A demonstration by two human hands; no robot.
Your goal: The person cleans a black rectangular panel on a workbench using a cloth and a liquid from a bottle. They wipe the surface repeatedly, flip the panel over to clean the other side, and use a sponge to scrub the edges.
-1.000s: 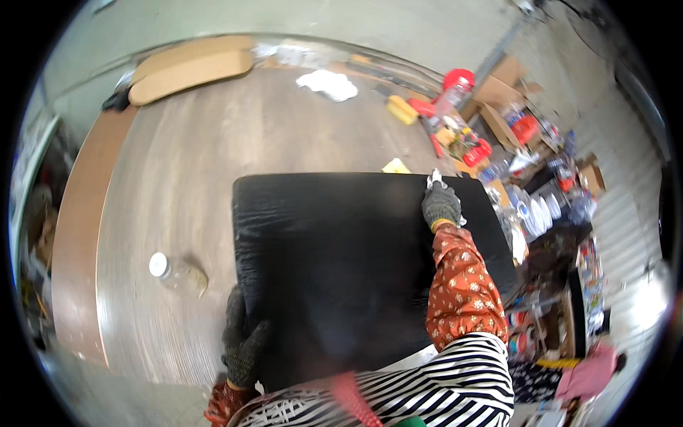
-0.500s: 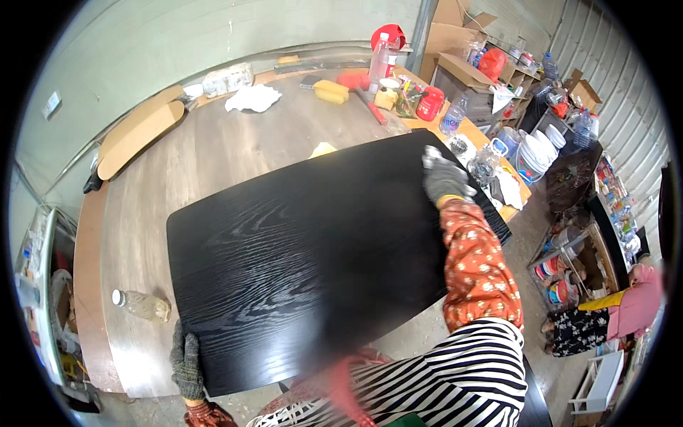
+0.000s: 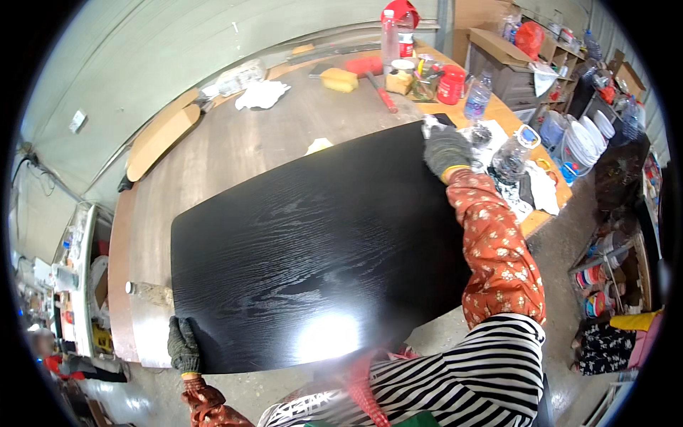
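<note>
A large black wood-grain panel lies at a slant over the worktable, its near edge reaching past the table toward me. My left hand, in a grey knit glove, grips the panel's near left edge with the fingers together. At the far right corner, my right hand, gloved too, presses down closed. White cloth shows at its fingertips; the rest of the cloth is hidden under the glove. A clear bottle with cloudy contents lies beside the panel's left edge.
Along the back sit crumpled white cloth, a yellow sponge brush and a red-handled tool. Plastic bottles and a red jar crowd the right. White buckets stand beyond; another person is at right.
My right hand has slid farther toward the panel's far right corner. My left hand keeps its hold on the near left edge. The view has shifted, showing another person at far left.
</note>
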